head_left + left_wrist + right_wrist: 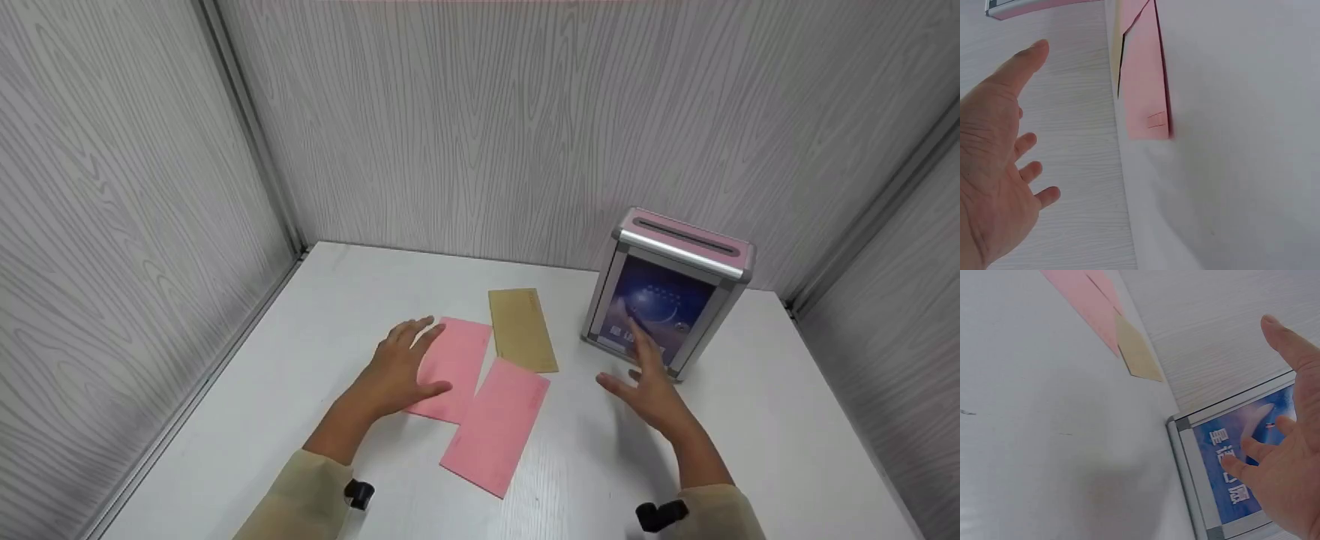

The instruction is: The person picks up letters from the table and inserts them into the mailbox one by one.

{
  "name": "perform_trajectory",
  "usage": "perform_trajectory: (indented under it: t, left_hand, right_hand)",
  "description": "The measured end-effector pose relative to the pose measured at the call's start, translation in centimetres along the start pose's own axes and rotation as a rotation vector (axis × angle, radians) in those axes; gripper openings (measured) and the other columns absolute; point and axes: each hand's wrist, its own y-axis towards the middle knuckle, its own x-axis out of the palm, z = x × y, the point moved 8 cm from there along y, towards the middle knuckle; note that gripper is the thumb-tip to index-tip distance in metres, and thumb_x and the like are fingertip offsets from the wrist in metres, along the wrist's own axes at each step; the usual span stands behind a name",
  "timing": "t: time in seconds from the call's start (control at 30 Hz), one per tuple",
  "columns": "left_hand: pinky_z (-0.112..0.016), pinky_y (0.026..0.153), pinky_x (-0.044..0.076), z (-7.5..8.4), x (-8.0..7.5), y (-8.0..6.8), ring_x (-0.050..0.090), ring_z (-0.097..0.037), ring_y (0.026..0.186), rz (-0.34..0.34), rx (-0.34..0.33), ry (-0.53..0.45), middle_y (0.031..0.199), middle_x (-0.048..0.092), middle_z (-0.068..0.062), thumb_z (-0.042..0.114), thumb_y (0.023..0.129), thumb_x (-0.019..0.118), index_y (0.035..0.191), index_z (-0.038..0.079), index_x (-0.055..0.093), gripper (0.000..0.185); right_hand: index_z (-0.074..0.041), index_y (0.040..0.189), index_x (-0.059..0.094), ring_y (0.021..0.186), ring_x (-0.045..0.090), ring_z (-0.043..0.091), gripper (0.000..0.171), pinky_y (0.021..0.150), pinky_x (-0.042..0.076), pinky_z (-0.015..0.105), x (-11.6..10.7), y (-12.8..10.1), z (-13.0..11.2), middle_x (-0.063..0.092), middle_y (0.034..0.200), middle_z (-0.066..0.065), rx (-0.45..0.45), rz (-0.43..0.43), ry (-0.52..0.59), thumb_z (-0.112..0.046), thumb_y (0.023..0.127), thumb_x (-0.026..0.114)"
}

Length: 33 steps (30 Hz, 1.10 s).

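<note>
**Two open hands over envelopes and a slotted box on a white table**

The left hand (401, 367) lies palm down with its fingers straight and spread, over the near-left part of a flat pink paper envelope (450, 367); the head view suggests contact, but the left wrist view shows the palm (994, 169) raised off the white tabletop (315, 330), so whether it touches cannot be told. It grips nothing. A second pink paper envelope (497, 426) lies just to the right, angled toward the person, its upper corner overlapping the first. A tan paper envelope (522, 330) lies behind both, its near end meeting the second pink one. The right hand (651, 386) is likewise open, fingers extended and apart, holding nothing. It hovers just in front of a metal-framed box with a pink slotted top and a blue front panel (660, 300), which stands upright at the table's rear right, near the grey wood-grain wall (480, 127). In the right wrist view the fingers (1252, 450) show against the blue panel; contact cannot be judged.
</note>
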Motion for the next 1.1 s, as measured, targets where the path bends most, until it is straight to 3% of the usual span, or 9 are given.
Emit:
perform_trajectory:
  t: [0.17,0.37,0.6,0.77,0.93,1.1]
  left_hand:
    - [-0.055,0.116,0.053,-1.0,1.2,-1.9,0.049,-0.035,0.148,-0.041,-0.045,-0.148,0.167,0.040,-0.007,0.052,0.085,0.091,0.163,0.025,0.042,0.096]
    - [-0.046,0.111,0.056,-1.0,3.1,-4.3,0.062,-0.023,0.127,-0.164,-0.023,-0.245,0.144,0.053,-0.008,0.046,0.085,0.093,0.150,0.012,0.052,0.084]
    - [-0.043,0.103,0.055,-0.2,5.2,-6.2,0.057,-0.014,0.110,-0.307,-0.016,-0.250,0.128,0.054,-0.001,0.054,0.084,0.092,0.134,0.014,0.054,0.075]
    - [-0.037,0.093,0.053,0.5,6.2,-6.8,0.053,-0.011,0.099,-0.380,0.015,-0.224,0.111,0.055,0.003,0.052,0.083,0.093,0.123,0.014,0.058,0.065]
    - [-0.033,0.085,0.052,1.0,6.4,-6.6,0.053,-0.011,0.091,-0.397,0.016,-0.231,0.101,0.057,0.003,0.043,0.083,0.095,0.114,0.014,0.063,0.054]
    - [-0.030,0.080,0.050,1.2,6.5,-6.0,0.052,-0.010,0.086,-0.384,0.041,-0.231,0.094,0.058,0.004,0.034,0.083,0.096,0.107,0.015,0.065,0.044]
  right_hand:
    - [-0.025,0.175,0.009,0.160,0.038,0.047,0.110,0.127,0.040,0.062,2.5,0.7,1.5,0.015,0.182,0.015,0.053,-0.058,0.118,-0.028,0.096,0.085]
    - [-0.031,0.174,0.017,0.154,0.048,0.041,0.102,0.123,0.046,0.060,5.1,1.7,2.8,0.035,0.173,0.012,0.127,-0.132,0.159,-0.031,0.097,0.084]
    - [-0.017,0.165,0.044,0.143,0.053,0.036,0.078,0.121,0.042,0.054,7.6,2.7,3.5,0.061,0.150,0.015,0.117,-0.203,0.080,-0.029,0.098,0.083]
    - [-0.011,0.148,0.063,0.130,0.060,0.030,0.054,0.116,0.047,0.051,8.3,3.3,3.4,0.065,0.135,0.012,0.104,-0.176,-0.026,-0.022,0.099,0.082]
    - [-0.011,0.131,0.072,0.119,0.057,0.026,0.035,0.109,0.047,0.046,9.0,4.0,2.8,0.063,0.125,0.010,0.113,-0.153,-0.127,-0.018,0.098,0.082]
    - [-0.017,0.125,0.073,0.119,0.052,0.027,0.031,0.105,0.045,0.046,9.3,4.2,2.6,0.061,0.124,0.008,0.143,-0.131,-0.191,-0.019,0.096,0.083]
